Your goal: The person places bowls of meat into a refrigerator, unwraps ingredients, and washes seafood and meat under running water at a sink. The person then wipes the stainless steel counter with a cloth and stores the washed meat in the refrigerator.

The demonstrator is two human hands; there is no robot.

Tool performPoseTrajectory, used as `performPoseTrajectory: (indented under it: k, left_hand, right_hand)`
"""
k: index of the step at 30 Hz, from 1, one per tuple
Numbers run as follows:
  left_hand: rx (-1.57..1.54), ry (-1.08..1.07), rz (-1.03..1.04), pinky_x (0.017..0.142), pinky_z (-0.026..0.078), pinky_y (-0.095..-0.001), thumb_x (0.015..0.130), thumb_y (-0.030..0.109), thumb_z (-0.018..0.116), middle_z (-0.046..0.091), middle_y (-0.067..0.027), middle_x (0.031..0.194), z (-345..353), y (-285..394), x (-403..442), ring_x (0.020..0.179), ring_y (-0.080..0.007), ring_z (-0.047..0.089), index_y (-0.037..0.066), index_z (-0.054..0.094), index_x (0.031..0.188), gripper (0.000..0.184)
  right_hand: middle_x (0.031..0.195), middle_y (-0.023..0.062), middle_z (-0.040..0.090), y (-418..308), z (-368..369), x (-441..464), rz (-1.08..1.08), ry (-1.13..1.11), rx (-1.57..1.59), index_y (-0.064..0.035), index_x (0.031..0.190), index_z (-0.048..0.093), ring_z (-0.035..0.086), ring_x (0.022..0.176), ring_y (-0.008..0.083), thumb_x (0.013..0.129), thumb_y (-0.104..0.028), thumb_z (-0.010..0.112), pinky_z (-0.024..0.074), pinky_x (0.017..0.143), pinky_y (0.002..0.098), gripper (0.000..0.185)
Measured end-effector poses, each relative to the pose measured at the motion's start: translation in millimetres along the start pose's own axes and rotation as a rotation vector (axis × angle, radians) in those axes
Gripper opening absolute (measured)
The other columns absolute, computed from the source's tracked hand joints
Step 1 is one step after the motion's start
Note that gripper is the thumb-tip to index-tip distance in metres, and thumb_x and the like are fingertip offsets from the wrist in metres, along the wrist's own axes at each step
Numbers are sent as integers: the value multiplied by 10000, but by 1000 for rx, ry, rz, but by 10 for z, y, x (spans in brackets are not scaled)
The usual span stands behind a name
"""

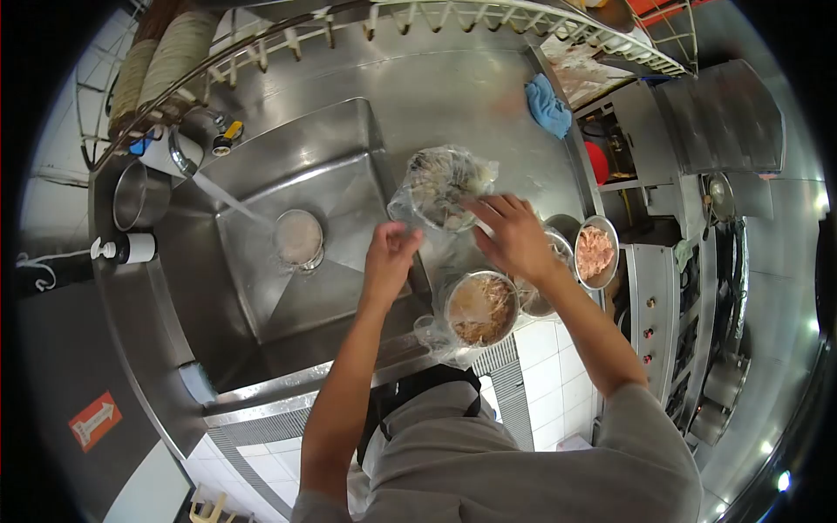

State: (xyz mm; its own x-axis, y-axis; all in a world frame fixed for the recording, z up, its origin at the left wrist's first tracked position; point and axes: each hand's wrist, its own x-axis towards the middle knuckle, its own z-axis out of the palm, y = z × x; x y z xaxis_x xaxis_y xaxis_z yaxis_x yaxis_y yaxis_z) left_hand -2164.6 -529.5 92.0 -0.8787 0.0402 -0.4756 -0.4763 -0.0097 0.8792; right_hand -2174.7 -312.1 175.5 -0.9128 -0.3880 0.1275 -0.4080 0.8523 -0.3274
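A clear plastic bag (445,185) with pale and dark pieces in it lies on the steel counter right of the sink. My right hand (514,234) is at the bag's right edge, fingers apart and bent, fingertips at the plastic. Just left of the bag, over the sink's rim, is my left hand (390,257), its fingers loosely curled and apart with nothing visible in them. Below the hands stands a round metal bowl (482,309) of brownish shredded food in liquid, with clear plastic around it. A bowl of pinkish raw meat (595,254) sits farther right.
Water runs from a faucet (183,164) into a round container (298,237) in the steel sink (340,305). A pump bottle (131,248) and a metal pot (139,199) stand at left. A blue cloth (548,106) lies at the back right. A wire rack (392,16) overhangs the back.
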Motion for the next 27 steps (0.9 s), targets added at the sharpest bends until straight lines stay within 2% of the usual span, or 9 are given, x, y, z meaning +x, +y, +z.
performPoseTrajectory:
  k: [2, 7, 13, 17, 21, 23, 25, 26, 27]
  left_hand:
    - [-44, 12, -7, 559, 462, -244, 838, 195, 699, 550, -24, 845, 180, 21, 242, 679, -97, 536, 53, 495, 1056, 330]
    - [-215, 8, -27, 574, 502, -283, 810, 52, 630, 553, -49, 870, 439, -114, 505, 715, -131, 555, 64, 466, 1071, 309]
    - [-122, 84, 14, 506, 513, -309, 774, -2, 601, 556, -67, 813, 418, -129, 498, 641, -148, 552, 84, 426, 923, 245]
    - [-289, 93, -40, 501, 486, -268, 780, -11, 593, 551, -37, 794, 246, -185, 377, 630, -119, 543, 98, 435, 909, 231]
    - [-329, 185, -9, 509, 432, -241, 778, -4, 604, 567, -21, 831, -158, -73, 4, 711, -107, 571, 104, 483, 1010, 283]
    - [-339, 230, -15, 518, 418, -224, 757, -1, 622, 581, -16, 862, -425, -35, -244, 753, -104, 579, 109, 511, 1039, 322]
    - [-290, 272, -36, 516, 407, -218, 735, -5, 616, 592, -14, 865, -714, -20, -527, 739, -100, 572, 107, 529, 989, 291]
    - [-333, 307, -23, 512, 401, -213, 727, -4, 609, 594, -6, 858, -833, -20, -671, 724, -90, 563, 110, 533, 965, 275]
    - [-376, 341, -14, 507, 394, -207, 719, -4, 603, 596, 1, 852, -935, -28, -796, 709, -81, 555, 113, 537, 940, 259]
  right_hand:
    - [1223, 43, 572, 235, 466, 191, -73, -8, -214, -125, 1213, 593, 494, 1141, 272, 830, -241, 596, 443, 870, 511, 400]
    - [1300, 21, 545, 224, 662, 167, 35, -17, -168, -142, 1193, 628, 432, 1251, 289, 879, -335, 581, 394, 970, 521, 372]
    - [1165, 87, 615, 561, 122, 24, 11, 129, 261, -96, 1165, 633, 562, 1091, 306, 831, -271, 679, 454, 912, 455, 379]
    - [1057, 130, 632, 1785, 15, 137, 154, 396, -114, -88, 1117, 651, 607, 992, 313, 792, -226, 709, 472, 881, 449, 358]
    - [1208, 191, 540, 2992, 371, 645, 216, 389, -168, -101, 1263, 533, 531, 1082, 388, 822, -263, 657, 445, 924, 487, 486]
    - [1267, 213, 496, 3123, 617, 1021, 256, 366, -258, -109, 1323, 477, 497, 1121, 408, 837, -277, 627, 435, 936, 498, 535]
    - [1321, 249, 449, 2998, 816, 1482, 700, 304, -373, -154, 1374, 426, 442, 1185, 419, 853, -285, 572, 386, 986, 504, 557]
    - [1293, 256, 472, 2990, 949, 1734, 723, 428, -319, -176, 1260, 567, 460, 1162, 384, 820, -284, 568, 404, 944, 495, 453]
    - [1293, 224, 482, 2888, 938, 2009, 565, 234, -420, -127, 1255, 556, 465, 1168, 366, 816, -289, 561, 395, 965, 483, 468]
